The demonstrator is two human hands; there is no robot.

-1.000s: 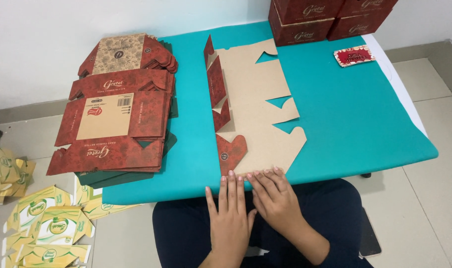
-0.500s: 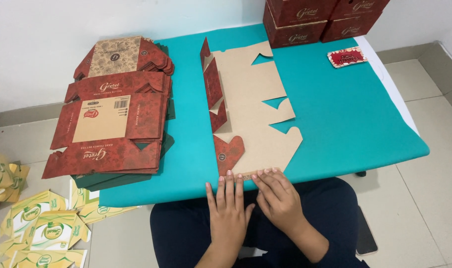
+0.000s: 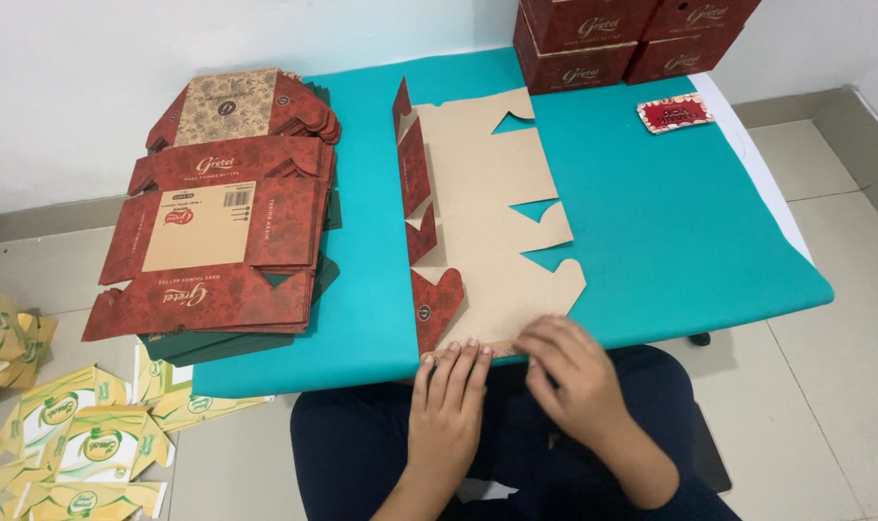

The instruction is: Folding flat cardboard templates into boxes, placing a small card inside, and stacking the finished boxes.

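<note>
Open teal worktop (image 3: 671, 222) right of right hand (image 3: 569, 371), passage free. Ahead: flat cardboard blank (image 3: 492, 217), left flaps raised. Left of left hand (image 3: 449, 405): carton stack (image 3: 217, 241) blocks. Far ahead: red boxes (image 3: 622, 39).

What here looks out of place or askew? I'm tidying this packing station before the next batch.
The stack of flat red cartons juts past the left edge of the teal table, and yellow-green carton blanks lie scattered on the floor. The brown carton blank under the left hand and right hand lies nearly square.
</note>
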